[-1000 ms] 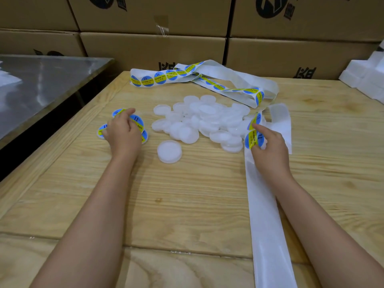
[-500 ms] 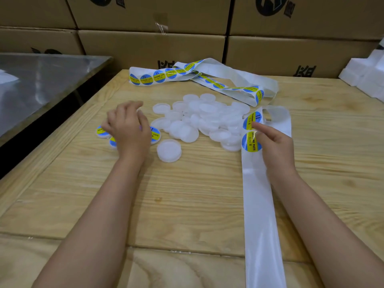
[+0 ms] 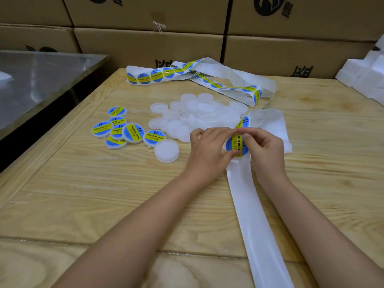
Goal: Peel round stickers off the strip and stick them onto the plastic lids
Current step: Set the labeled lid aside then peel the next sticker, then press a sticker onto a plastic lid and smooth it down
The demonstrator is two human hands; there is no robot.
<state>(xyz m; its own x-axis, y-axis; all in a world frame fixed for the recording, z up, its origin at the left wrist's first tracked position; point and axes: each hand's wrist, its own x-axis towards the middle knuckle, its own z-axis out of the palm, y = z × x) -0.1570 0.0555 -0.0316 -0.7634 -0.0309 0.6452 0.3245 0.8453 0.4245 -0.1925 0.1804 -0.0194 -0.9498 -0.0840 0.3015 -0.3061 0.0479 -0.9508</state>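
Observation:
A long white backing strip [image 3: 255,215] runs from the table's near edge up to both hands and loops away to the back, where blue-and-yellow round stickers [image 3: 158,75] still sit on it. My left hand [image 3: 207,148] and my right hand [image 3: 264,146] meet over one round sticker [image 3: 235,143] on the strip, each pinching it at its edge. A pile of plain white plastic lids [image 3: 197,115] lies just behind the hands. One plain lid [image 3: 166,151] lies alone to the left. Several stickered lids [image 3: 124,130] are grouped further left.
The work lies on a wooden table [image 3: 104,204]. Cardboard boxes [image 3: 149,46] are stacked along the back. A metal table [image 3: 41,71] stands to the left across a dark gap. White foam blocks [image 3: 367,75] sit at the right edge.
My left hand left the stickered lids and crossed right to the strip. It now pinches the sticker together with my right hand, which has stayed on the strip.

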